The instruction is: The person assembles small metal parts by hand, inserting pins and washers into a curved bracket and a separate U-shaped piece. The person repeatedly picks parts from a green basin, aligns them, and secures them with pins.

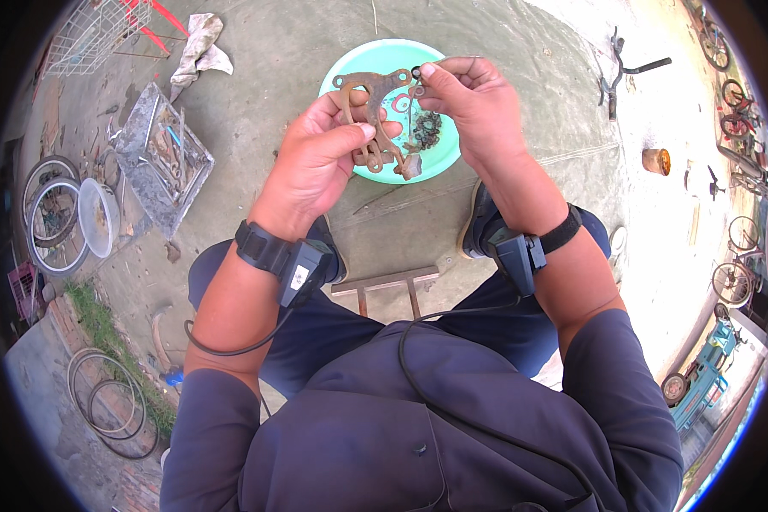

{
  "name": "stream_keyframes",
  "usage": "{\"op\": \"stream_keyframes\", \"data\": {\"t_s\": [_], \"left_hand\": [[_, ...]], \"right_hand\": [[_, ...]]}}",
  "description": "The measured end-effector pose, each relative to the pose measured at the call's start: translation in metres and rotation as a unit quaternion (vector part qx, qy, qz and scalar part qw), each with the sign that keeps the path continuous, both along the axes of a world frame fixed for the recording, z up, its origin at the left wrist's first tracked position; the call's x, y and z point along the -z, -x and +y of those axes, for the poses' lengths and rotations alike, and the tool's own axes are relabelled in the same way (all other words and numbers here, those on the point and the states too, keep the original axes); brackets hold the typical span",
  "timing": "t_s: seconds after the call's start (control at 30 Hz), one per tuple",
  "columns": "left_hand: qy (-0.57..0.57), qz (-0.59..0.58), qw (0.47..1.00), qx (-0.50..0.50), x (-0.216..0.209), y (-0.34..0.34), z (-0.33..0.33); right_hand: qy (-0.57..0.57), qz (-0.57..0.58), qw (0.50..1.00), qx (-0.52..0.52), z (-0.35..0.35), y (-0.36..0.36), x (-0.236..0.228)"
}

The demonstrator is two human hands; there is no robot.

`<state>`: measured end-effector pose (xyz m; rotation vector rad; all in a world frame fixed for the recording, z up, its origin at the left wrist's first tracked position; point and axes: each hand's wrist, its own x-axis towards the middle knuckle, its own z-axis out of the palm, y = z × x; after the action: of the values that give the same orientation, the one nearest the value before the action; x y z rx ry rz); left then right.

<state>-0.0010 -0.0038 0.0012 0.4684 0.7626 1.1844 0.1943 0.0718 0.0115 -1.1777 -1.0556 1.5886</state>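
My left hand grips a rusty flat metal bracket with curved arms and bolt holes, held up over a light green plastic basin. At the bracket's upper right corner, my right hand pinches a small dark ring-shaped piece between thumb and forefinger. Whether that piece touches the bracket is unclear. Inside the basin lies a clump of small dark metal parts, partly behind the bracket. A blocky greyish lump shows at the bracket's lower end.
Left on the concrete stand a grimy metal tray of tools, a white bowl and wheels. A wire basket and a rag lie farther off. Handlebars and a rusty can are right. Between my legs is a wooden bar.
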Motion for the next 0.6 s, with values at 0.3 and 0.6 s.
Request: {"op": "stream_keyframes", "data": {"t_s": [0.3, 0.6], "left_hand": [[0.005, 0.003, 1.0, 0.023, -0.0022, -0.0047, -0.0012], [0.014, -0.026, 0.999, 0.015, -0.0042, -0.007, -0.0011]], "right_hand": [[-0.025, 0.0, 0.999, 0.026, -0.0037, 0.0054, 0.001], [-0.041, 0.0, 0.999, 0.021, -0.0066, 0.0086, 0.002]]}}
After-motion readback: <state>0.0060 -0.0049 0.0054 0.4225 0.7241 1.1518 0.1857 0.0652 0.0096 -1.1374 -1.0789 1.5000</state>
